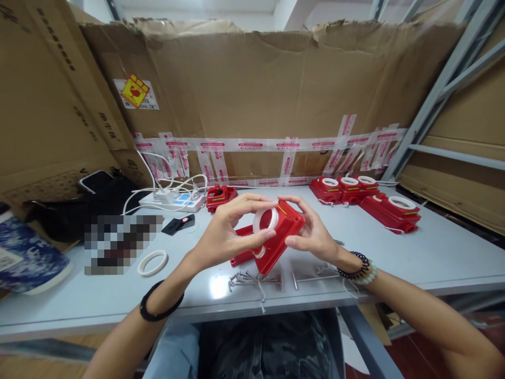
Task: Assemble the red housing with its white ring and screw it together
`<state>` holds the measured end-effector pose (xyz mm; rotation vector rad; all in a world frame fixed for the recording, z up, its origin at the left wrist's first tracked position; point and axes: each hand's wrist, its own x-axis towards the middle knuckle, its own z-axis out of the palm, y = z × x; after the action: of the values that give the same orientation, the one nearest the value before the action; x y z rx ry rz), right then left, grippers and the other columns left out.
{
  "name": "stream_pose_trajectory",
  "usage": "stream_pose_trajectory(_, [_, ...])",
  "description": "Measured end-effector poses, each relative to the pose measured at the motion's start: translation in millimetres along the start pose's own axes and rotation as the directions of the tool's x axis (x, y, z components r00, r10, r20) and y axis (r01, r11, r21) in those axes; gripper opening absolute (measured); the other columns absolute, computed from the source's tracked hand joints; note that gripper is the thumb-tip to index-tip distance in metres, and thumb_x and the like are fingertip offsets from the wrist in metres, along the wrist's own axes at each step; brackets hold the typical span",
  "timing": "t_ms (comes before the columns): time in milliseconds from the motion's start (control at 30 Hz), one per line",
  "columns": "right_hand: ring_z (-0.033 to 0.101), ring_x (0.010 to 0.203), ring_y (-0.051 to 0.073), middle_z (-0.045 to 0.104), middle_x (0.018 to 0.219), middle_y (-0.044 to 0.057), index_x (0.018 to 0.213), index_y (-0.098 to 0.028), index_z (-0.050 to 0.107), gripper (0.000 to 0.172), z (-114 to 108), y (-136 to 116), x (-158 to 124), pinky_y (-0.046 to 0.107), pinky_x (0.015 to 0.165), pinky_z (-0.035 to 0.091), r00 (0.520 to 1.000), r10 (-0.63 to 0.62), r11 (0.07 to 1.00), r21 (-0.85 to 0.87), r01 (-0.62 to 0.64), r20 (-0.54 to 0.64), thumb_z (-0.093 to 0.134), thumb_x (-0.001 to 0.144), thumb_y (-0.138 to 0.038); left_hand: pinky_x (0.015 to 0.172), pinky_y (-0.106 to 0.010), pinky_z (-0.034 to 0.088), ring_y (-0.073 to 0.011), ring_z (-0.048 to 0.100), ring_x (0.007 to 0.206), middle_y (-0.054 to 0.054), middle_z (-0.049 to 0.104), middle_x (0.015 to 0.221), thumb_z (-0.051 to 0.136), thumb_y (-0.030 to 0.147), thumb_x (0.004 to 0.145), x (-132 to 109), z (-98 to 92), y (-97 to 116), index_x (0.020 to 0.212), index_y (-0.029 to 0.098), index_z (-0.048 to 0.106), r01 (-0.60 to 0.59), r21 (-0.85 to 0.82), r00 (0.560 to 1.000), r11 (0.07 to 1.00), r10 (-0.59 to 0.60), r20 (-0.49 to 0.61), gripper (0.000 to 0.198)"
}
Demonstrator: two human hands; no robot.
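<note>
Tilted above the table, a red plastic housing (284, 231) is held between both hands. Around its round opening sits a white ring (258, 221). My left hand (231, 231) grips the ring side, thumb across the front and fingers over the top. On the opposite side, my right hand (313, 231) holds the housing's edge between thumb and fingers. A string hangs from the lower end of the housing. Partly hidden behind it lies another red part (241, 259). Several loose screws (245, 278) and T-shaped metal tools (315, 278) rest below, near the table's front edge.
Several red housings with white rings (349, 182) stand at the back right, a longer red one (389, 213) nearer. Another red housing (220, 197) sits behind my left hand, beside a power strip (173, 200). A loose white ring (153, 263) and a patterned cup (27, 252) are left.
</note>
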<state>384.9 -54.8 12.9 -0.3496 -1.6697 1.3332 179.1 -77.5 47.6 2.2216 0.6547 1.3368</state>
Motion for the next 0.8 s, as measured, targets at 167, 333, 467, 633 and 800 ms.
stream_pose_trajectory(167, [0.067, 0.083, 0.017, 0.067, 0.097, 0.004, 0.126, -0.025, 0.036, 0.074, 1.6, -1.5, -1.0, 0.036, 0.077, 0.056, 1.0, -0.023, 0.999, -0.042, 0.022, -0.006, 0.079, 0.066, -0.024, 0.097, -0.039, 0.049, -0.0234, 0.058, 0.11, -0.009, 0.063, 0.115, 0.075, 0.023, 0.075, -1.2, 1.1, 1.6, 0.113, 0.025, 0.068, 0.007, 0.015, 1.0, 1.0, -0.007, -0.028, 0.039])
stream_pose_trajectory(333, [0.067, 0.092, 0.019, 0.065, 0.108, 0.007, 0.126, -0.026, 0.037, 0.076, 3.6, -1.2, -2.1, 0.037, 0.083, 0.055, 0.991, -0.135, 0.984, -0.121, 0.132, -0.017, 0.079, 0.064, -0.019, 0.098, -0.038, 0.048, -0.0227, 0.058, 0.111, -0.008, 0.064, 0.116, 0.076, 0.021, 0.074, -1.7, 2.9, 1.8, 0.114, 0.025, 0.067, 0.005, 0.018, 0.999, 1.0, -0.004, -0.052, 0.041])
stream_pose_trajectory(467, [0.066, 0.093, 0.019, 0.064, 0.109, 0.007, 0.126, -0.026, 0.039, 0.079, 5.8, 0.5, -2.5, 0.037, 0.083, 0.056, 0.959, -0.28, 0.932, -0.251, 0.263, -0.036, 0.081, 0.06, -0.017, 0.097, -0.037, 0.048, -0.0221, 0.059, 0.11, -0.008, 0.064, 0.116, 0.076, 0.021, 0.074, -2.3, 3.5, 0.0, 0.114, 0.025, 0.067, -0.02, 0.031, 0.998, 0.999, 0.022, -0.063, 0.042])
stream_pose_trajectory(633, [0.064, 0.104, 0.021, 0.062, 0.116, 0.007, 0.129, -0.027, 0.041, 0.086, 5.6, 3.8, -4.4, 0.036, 0.088, 0.056, 0.893, -0.45, 0.825, -0.395, 0.405, -0.024, 0.084, 0.055, -0.014, 0.095, -0.035, 0.048, -0.0211, 0.059, 0.108, -0.008, 0.064, 0.115, 0.076, 0.02, 0.074, -3.2, 5.4, 1.0, 0.115, 0.025, 0.066, -0.039, 0.048, 0.995, 0.998, 0.043, -0.09, 0.042])
stream_pose_trajectory(800, [0.057, 0.118, 0.025, 0.053, 0.131, 0.011, 0.133, -0.028, 0.039, 0.09, 2.8, 6.4, -6.7, 0.041, 0.096, 0.053, 0.822, -0.568, 0.689, -0.526, 0.499, 0.035, 0.083, 0.056, -0.012, 0.093, -0.034, 0.049, -0.0205, 0.059, 0.106, -0.007, 0.064, 0.114, 0.076, 0.021, 0.074, -3.5, 7.9, 2.1, 0.115, 0.025, 0.066, -0.05, 0.049, 0.993, 0.998, 0.055, -0.109, 0.043])
